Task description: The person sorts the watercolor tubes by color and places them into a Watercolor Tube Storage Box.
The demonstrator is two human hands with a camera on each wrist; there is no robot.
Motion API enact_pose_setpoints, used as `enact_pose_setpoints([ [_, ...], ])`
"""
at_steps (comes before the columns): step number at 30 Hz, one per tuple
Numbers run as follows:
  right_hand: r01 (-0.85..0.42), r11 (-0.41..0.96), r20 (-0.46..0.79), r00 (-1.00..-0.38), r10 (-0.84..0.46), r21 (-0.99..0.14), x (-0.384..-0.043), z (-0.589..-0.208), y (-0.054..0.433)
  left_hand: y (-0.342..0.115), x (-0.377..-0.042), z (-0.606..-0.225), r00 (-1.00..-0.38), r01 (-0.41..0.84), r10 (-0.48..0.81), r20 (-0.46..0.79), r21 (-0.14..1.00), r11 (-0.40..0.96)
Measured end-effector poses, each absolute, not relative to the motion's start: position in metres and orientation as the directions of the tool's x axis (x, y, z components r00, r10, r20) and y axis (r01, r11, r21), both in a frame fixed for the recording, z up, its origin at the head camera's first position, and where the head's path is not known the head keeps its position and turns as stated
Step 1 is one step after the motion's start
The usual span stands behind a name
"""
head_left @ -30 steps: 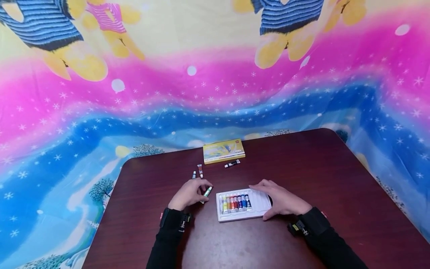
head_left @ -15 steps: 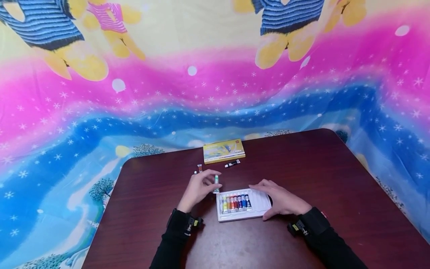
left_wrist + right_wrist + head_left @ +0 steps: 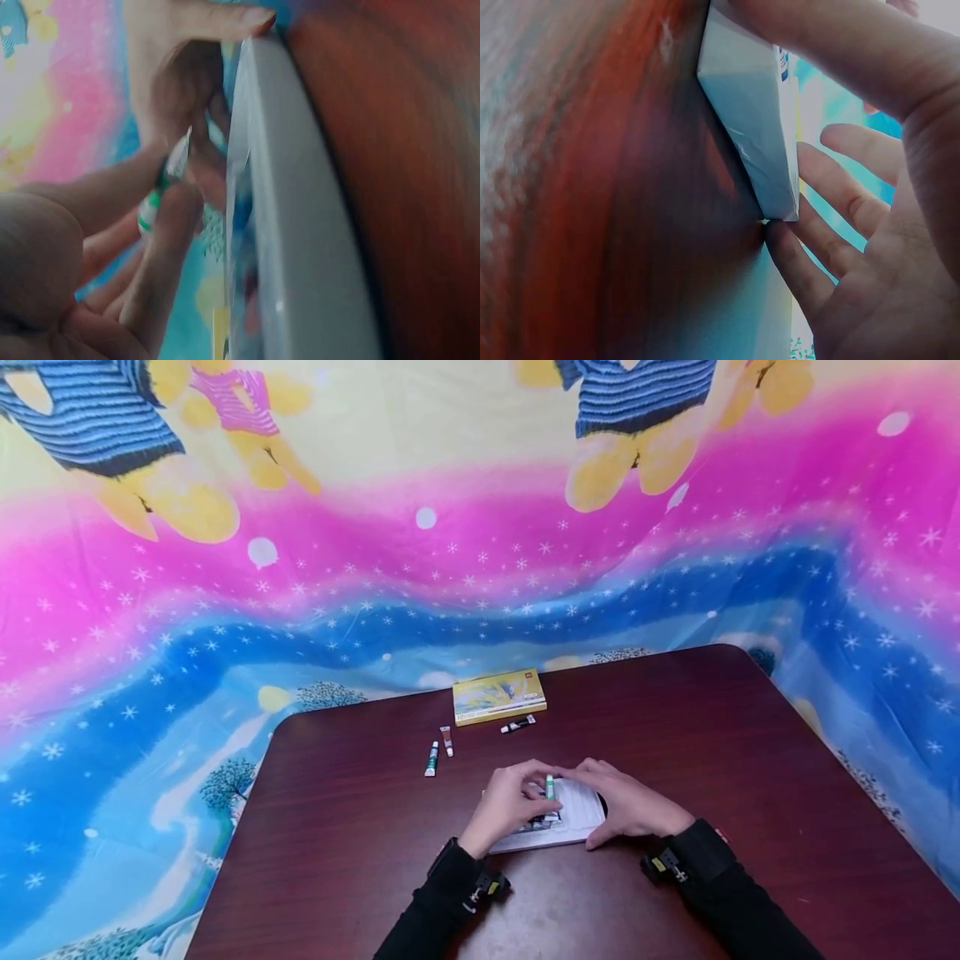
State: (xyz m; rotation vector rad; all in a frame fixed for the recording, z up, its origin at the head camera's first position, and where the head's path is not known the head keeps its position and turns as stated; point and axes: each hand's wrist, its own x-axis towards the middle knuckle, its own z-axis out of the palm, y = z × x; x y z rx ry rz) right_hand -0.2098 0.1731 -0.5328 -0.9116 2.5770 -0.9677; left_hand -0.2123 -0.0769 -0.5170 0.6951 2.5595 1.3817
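Observation:
My left hand (image 3: 513, 802) pinches a small paint tube with a light green cap (image 3: 551, 789) between thumb and fingers. It is over the white plastic tray (image 3: 577, 806). The left wrist view shows the green-and-white tube (image 3: 148, 214) at the fingertips, beside the tray's side wall (image 3: 315, 247). Paint tubes lying in the tray are mostly hidden behind the left hand in the head view. At the tray's right end, my right hand (image 3: 633, 803) holds it, thumb on the near edge and fingers at the far edge. The right wrist view shows those fingers at the tray's corner (image 3: 780, 206).
A yellow paint box (image 3: 498, 697) lies near the back edge of the dark red table (image 3: 337, 827). In front of it is a black tube (image 3: 518, 724). Further left lie a reddish-brown tube (image 3: 447, 741) and a dark green tube (image 3: 431, 759). A printed cloth (image 3: 427, 610) hangs behind.
My left hand has lifted the light green tube off the table and carried it right, over the tray. The dark green tube has come into full view. My right hand stays on the tray.

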Motion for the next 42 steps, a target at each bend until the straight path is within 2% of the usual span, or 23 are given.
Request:
enact_pose_setpoints([
  [8,-0.479,0.599,0.004,-0.783,-0.622,-0.642,-0.211,-0.534,0.174,-0.049,-0.207,-0.526,-0.872,0.472,0.442,0.209,0.595,0.651],
  [15,-0.446,0.596,-0.016,-0.792,-0.611,-0.668,-0.211,-0.533,0.174,-0.045,-0.207,-0.53,-0.849,0.528,0.467,0.249,0.46,0.714],
  [22,-0.418,0.592,-0.039,-0.794,-0.606,-0.689,-0.211,-0.534,0.176,-0.044,-0.207,-0.532,-0.833,0.541,0.453,0.317,0.3,0.786],
  [29,-0.406,0.594,-0.046,-0.799,-0.6,-0.694,-0.211,-0.536,0.177,-0.042,-0.202,-0.531,-0.807,0.504,0.445,0.388,0.06,0.861],
  [36,-0.445,0.604,-0.02,-0.794,-0.607,-0.661,-0.212,-0.54,0.176,-0.044,-0.2,-0.531,-0.8,0.515,0.465,0.379,0.036,0.856],
  [42,-0.442,0.603,-0.024,-0.793,-0.608,-0.664,-0.213,-0.539,0.175,-0.05,-0.201,-0.529,-0.765,0.562,0.53,0.366,-0.023,0.827],
])
